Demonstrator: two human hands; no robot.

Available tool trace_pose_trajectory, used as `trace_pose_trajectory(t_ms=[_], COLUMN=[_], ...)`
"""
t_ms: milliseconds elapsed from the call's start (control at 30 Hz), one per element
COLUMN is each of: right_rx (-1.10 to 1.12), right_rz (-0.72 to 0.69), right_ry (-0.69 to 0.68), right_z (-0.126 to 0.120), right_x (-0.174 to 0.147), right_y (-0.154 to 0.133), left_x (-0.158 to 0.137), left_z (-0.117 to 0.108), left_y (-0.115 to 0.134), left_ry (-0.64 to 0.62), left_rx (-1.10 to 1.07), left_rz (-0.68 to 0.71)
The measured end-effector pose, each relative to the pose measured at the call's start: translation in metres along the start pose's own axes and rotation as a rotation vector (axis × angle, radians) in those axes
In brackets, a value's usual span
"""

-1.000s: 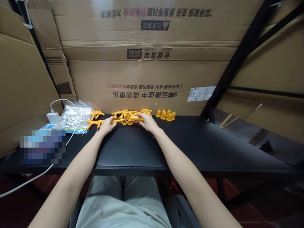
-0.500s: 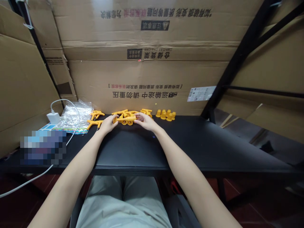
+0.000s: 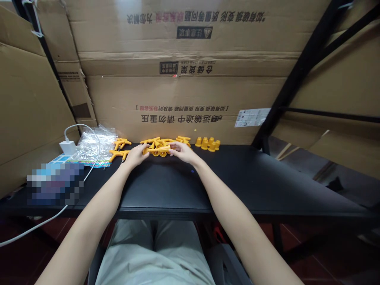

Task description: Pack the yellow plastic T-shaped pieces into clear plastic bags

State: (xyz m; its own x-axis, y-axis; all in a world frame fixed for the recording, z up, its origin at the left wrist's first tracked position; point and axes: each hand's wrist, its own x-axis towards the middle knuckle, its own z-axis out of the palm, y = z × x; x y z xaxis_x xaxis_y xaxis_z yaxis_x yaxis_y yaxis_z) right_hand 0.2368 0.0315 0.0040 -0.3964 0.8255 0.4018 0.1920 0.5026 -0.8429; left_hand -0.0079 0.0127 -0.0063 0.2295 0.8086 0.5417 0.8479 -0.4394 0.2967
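Just above the black table, a slim yellow plastic piece (image 3: 160, 149) lies sideways between my two hands. My left hand (image 3: 137, 155) is closed around its left end, the fingers partly hidden behind the hand. At its right end, my right hand (image 3: 183, 152) pinches the piece between thumb and fingers. Directly behind it is a pile of yellow plastic parts (image 3: 151, 141), some branched and some flared like cups. Left of my left hand rest two yellow branched pieces (image 3: 118, 154), with small dark metal bits hanging from them.
Several yellow cup-shaped parts (image 3: 211, 145) stand at the back right. Clear plastic bags (image 3: 94, 143), a white charger (image 3: 67, 147) with its cable, and a blurred-out object (image 3: 56, 184) lie on the left. A cardboard wall (image 3: 184, 91) closes off the back of the black table (image 3: 237, 186).
The held piece has turned slightly and now looks thinner. Both hands stay in nearly the same place, and the view has shifted a little.
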Motion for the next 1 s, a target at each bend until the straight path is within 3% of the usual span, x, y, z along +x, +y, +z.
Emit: trace_pose_trajectory(t_ms=[367,567,867,1000], right_rx=[0.018,0.059,0.001,0.092], right_rz=[0.281,0.255,0.382,0.285], right_ry=[0.017,-0.137,-0.050,-0.024], right_z=[0.008,-0.003,0.000,-0.005], right_x=[-0.003,-0.008,-0.006,-0.008], right_y=[-0.009,-0.018,-0.014,-0.018], left_x=[0.000,0.000,-0.001,-0.001], left_z=[0.001,0.000,0.000,-0.002], left_y=[0.003,0.002,0.007,0.005], left_ry=[-0.006,0.001,0.037,0.032], left_rx=[-0.004,0.005,-0.038,-0.023], left_rz=[-0.009,-0.009,0.011,-0.013])
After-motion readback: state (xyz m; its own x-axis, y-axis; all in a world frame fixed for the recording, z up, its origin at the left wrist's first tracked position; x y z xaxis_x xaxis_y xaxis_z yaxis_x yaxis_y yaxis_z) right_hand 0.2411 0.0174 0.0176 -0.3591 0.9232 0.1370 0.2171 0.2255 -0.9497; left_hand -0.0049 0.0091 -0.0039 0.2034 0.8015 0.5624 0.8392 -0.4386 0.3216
